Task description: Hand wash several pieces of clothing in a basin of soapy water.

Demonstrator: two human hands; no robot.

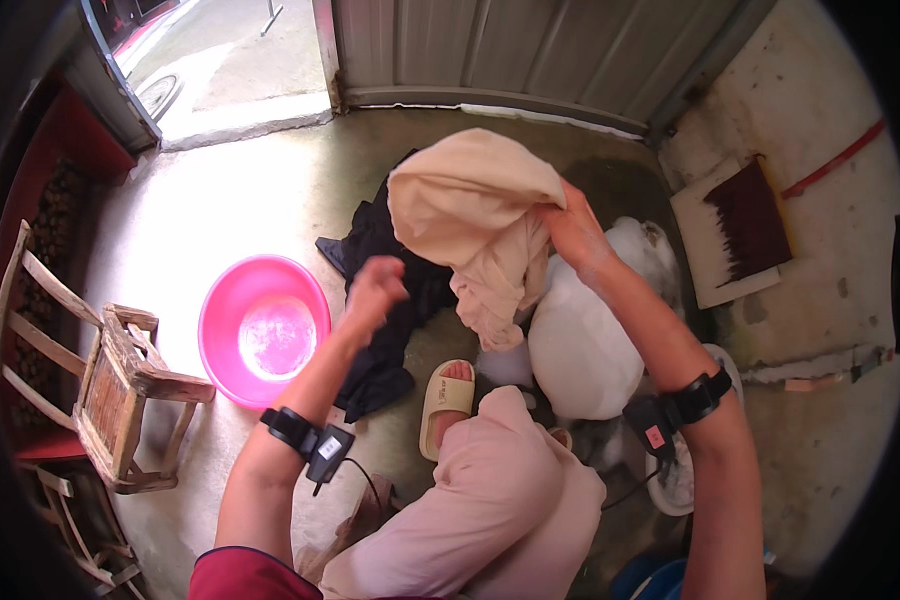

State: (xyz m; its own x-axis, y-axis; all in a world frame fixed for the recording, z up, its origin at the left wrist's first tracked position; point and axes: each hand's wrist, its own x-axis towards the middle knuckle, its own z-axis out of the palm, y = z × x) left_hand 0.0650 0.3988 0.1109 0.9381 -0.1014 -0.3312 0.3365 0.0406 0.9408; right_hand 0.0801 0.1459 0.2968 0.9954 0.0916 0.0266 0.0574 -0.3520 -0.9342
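Note:
My right hand (577, 225) grips the edge of a bunched beige cloth garment (480, 187), lifted in front of me. Its lower part hangs in crumpled folds. White flecks like suds cling to my right wrist. Left of the cloth, my left hand (379, 289) is blurred, its fingers curled, and I see nothing in it. Beneath both lies a dark garment (375, 352) spread on the concrete floor. A large, smooth white mound (589, 337), which looks like suds, rises to the right of the beige cloth; what lies under it is hidden.
A pink plastic basin (217, 330) stands on the floor at left, beside a wooden chair (112, 397). Near my right forearm shows the rim of a white basin (667, 495). A blue container (645, 577) sits at lower right. Ahead are a metal panel (510, 52) and an open doorway (225, 82).

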